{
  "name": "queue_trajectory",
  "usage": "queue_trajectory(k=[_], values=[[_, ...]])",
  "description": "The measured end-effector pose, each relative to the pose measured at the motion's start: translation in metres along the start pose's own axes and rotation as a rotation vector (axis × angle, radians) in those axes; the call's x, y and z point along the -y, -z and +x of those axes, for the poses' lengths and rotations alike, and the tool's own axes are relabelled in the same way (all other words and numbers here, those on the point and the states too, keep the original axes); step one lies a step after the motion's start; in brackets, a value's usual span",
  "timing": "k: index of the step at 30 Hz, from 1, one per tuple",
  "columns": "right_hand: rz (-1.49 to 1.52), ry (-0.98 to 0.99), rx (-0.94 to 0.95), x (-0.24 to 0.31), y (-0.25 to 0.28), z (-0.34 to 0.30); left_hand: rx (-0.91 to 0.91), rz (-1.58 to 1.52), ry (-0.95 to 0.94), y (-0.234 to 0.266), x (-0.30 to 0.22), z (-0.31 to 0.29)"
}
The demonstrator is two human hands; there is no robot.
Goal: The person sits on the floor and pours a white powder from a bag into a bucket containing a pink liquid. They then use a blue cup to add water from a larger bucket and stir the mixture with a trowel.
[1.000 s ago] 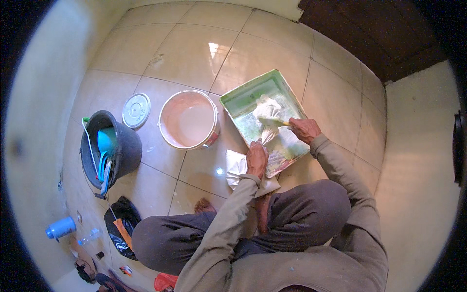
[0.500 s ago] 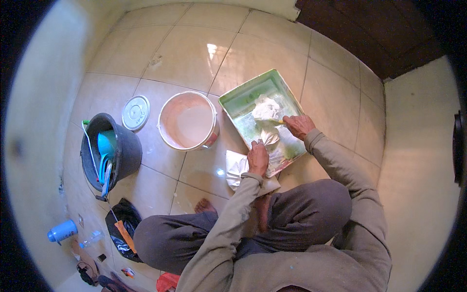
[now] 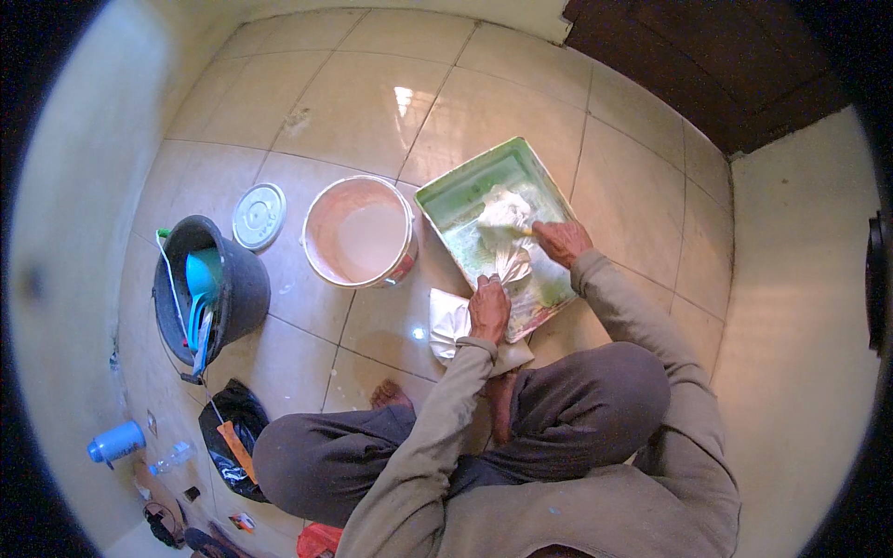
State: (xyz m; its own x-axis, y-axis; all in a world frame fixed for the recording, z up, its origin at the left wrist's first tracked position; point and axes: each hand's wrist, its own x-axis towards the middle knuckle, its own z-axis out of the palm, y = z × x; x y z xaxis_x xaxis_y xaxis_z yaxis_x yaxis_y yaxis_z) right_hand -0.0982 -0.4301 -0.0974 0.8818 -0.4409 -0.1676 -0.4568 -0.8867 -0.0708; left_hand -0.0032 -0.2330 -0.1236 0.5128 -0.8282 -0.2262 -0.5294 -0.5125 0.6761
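Note:
A green paint tray (image 3: 456, 193), its inside smeared with white, sits in front of me and holds a heap of white paste or powder (image 3: 505, 205). My right hand (image 3: 564, 244) is closed around the yellowish handle of a small tool (image 3: 523, 231); its working end, against the white heap, is blurred, so its exact kind is unclear. My left hand (image 3: 489, 309) is closed on a white, pleated, gathered piece (image 3: 513, 262) that fans out into the tray. It looks like the neck of the white bag (image 3: 449, 321) lying under my left wrist.
Left of the tray stands a white bucket (image 3: 359, 232) of pale liquid. Further left are a round lid (image 3: 259, 216) and a black bucket (image 3: 244, 293) with a blue dipper (image 3: 202, 279). A black plastic bag (image 3: 244, 409), an orange-handled tool (image 3: 238, 451) and a blue jug (image 3: 117, 442) lie nearer.
My right hand has shifted slightly left with the tool, which now blurs over the white heap. The left hand keeps its grip on the white piece, almost unmoved.

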Motion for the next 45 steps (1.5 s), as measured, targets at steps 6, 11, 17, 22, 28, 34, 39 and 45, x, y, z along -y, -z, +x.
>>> queue_trajectory(k=[6,11,17,22,28,34,39,45], values=[[-0.006,-0.107,-0.102,-0.033,0.011,0.013,-0.056,-0.059,-0.058,0.004,0.002,-0.005],[0.039,-0.155,0.0,-0.019,0.002,-0.03,-0.053,-0.08,-0.012,0.003,0.001,-0.003],[0.209,-0.431,-0.146,-0.027,0.002,-0.03,-0.193,-0.298,-0.07,0.011,0.004,-0.008],[0.59,-0.551,-0.093,-0.006,-0.02,-0.077,-0.143,-0.728,0.092,0.049,-0.011,-0.012],[0.241,-0.625,-0.114,0.047,-0.009,-0.119,-0.105,-0.921,0.033,0.071,-0.024,-0.016],[1.035,-0.294,-0.254,0.066,0.055,-0.111,-0.066,-0.935,-0.109,0.1,-0.043,-0.038],[1.475,-0.133,-0.08,0.087,0.118,-0.084,-0.009,-1.047,-0.026,0.114,-0.059,-0.059],[1.42,-0.135,-0.129,0.106,0.128,-0.078,-0.11,-1.08,-0.113,0.113,-0.063,-0.068]])
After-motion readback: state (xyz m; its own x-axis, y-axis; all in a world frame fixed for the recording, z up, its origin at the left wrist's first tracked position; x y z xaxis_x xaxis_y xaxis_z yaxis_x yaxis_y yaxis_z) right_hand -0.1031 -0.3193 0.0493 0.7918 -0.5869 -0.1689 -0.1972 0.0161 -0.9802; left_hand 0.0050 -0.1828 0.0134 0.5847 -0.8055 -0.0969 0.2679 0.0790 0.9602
